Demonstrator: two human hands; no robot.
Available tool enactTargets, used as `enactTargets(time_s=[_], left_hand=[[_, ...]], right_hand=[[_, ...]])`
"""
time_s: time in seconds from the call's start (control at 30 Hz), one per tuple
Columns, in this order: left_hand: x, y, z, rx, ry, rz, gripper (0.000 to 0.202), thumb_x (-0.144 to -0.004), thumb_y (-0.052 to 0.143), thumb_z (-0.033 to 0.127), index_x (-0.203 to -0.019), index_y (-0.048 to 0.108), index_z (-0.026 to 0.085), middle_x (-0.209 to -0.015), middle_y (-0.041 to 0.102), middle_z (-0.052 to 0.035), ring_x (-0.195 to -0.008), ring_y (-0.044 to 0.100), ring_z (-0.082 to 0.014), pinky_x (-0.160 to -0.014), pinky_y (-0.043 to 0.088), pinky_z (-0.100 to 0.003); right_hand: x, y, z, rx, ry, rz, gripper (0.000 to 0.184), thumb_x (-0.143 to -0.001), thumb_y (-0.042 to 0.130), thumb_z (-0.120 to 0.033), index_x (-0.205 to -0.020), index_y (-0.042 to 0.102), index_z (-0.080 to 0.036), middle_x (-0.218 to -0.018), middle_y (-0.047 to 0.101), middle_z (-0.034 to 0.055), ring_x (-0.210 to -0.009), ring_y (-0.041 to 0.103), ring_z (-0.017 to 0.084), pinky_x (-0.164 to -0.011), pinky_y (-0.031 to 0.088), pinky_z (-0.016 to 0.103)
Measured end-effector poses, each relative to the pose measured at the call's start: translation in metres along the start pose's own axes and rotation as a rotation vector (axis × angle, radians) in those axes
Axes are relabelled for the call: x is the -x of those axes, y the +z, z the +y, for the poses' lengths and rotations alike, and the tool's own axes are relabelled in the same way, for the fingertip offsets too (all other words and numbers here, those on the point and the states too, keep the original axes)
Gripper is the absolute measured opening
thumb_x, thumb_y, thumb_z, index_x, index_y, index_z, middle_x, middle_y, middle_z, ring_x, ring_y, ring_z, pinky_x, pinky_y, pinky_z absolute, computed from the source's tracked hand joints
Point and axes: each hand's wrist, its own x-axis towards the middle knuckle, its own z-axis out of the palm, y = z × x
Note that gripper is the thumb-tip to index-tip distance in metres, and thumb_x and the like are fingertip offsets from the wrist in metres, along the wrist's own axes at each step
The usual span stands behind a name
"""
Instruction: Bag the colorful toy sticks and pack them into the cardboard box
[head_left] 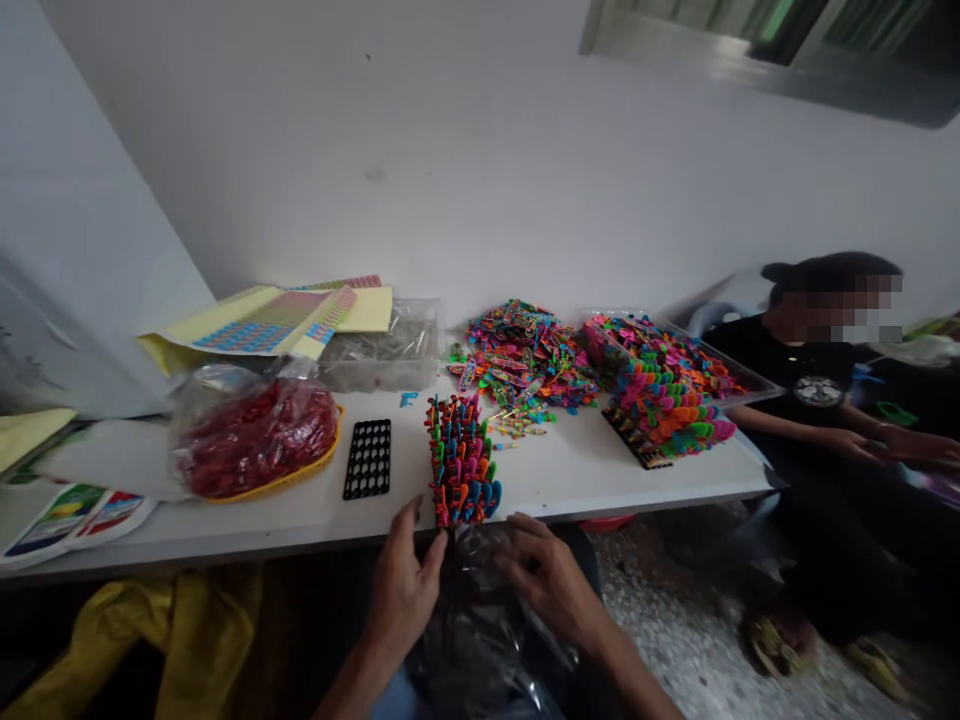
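A block of small bright plastic pieces (463,455), in orange, blue, green, pink and red, stands in rows at the table's front edge, with a bit of black showing under it. My left hand (405,575) is at its near left corner, thumb and fingers apart; whether it touches the block I cannot tell. A clear plastic bag (480,610) hangs over my lap between my hands. My right hand (551,575), slightly blurred, has bent fingers on the bag's upper right side, just below the table edge. An unfilled black holed tray (367,460) lies to the left.
A loose heap of coloured pieces (525,350) lies behind the block. Right of it are a second filled rack (660,410) and a clear bin (761,385). Leftward stand a yellow basket (277,486) with bagged red pieces and sticker sheets (262,320). Another person (795,380) sits right.
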Motion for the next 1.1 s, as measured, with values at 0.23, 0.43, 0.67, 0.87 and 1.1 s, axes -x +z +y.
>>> enactTargets(time_s=[0.23,0.43,0.67,0.87,1.1], left_hand=[[0.056,-0.025,0.060,0.122,-0.086,-0.113,0.030,-0.088,0.066,0.047,-0.099,0.067,0.020,-0.083,0.068,-0.0026,-0.076,0.063,-0.0171,-0.074,0.050,-0.025],[0.056,-0.001,0.098,0.371,-0.266,-0.590,0.045,-0.087,0.062,0.060,-0.079,0.062,0.016,-0.066,0.057,-0.0007,-0.064,0.053,-0.0131,-0.058,0.041,-0.022],[0.056,0.031,0.113,0.604,-0.349,-0.603,0.048,-0.080,0.073,0.055,-0.103,0.063,0.014,-0.091,0.070,-0.0081,-0.081,0.063,-0.0185,-0.068,0.048,-0.025],[0.051,0.027,0.108,0.417,-0.195,-0.618,0.041,-0.095,0.054,0.049,-0.079,0.067,0.014,-0.065,0.060,-0.0002,-0.060,0.053,-0.0121,-0.055,0.039,-0.022],[0.026,0.011,0.095,0.544,-0.394,-0.330,0.044,-0.085,0.063,0.056,-0.099,0.061,0.014,-0.090,0.071,-0.0082,-0.067,0.065,-0.0170,-0.059,0.054,-0.028]], right_hand=[[0.042,-0.051,-0.021,-0.110,0.219,-0.004,0.052,-0.095,0.056,-0.054,-0.060,0.046,-0.018,-0.062,0.039,-0.0033,-0.061,0.038,0.011,-0.057,0.029,0.025],[0.057,-0.035,-0.039,-0.471,0.367,0.150,0.059,-0.093,0.055,-0.063,-0.056,0.048,-0.017,-0.052,0.040,-0.0032,-0.051,0.032,0.009,-0.050,0.024,0.025],[0.083,-0.014,-0.044,-0.795,0.429,0.140,0.057,-0.091,0.058,-0.063,-0.063,0.056,-0.014,-0.055,0.046,-0.0024,-0.049,0.032,0.007,-0.048,0.024,0.022],[0.089,-0.020,-0.042,-0.771,0.371,0.169,0.055,-0.094,0.056,-0.060,-0.065,0.061,-0.014,-0.059,0.054,0.0005,-0.054,0.044,0.010,-0.054,0.033,0.023],[0.097,-0.071,-0.041,-0.265,0.238,0.469,0.049,-0.101,0.047,-0.051,-0.069,0.062,-0.017,-0.063,0.057,0.0020,-0.062,0.052,0.015,-0.061,0.040,0.027]])
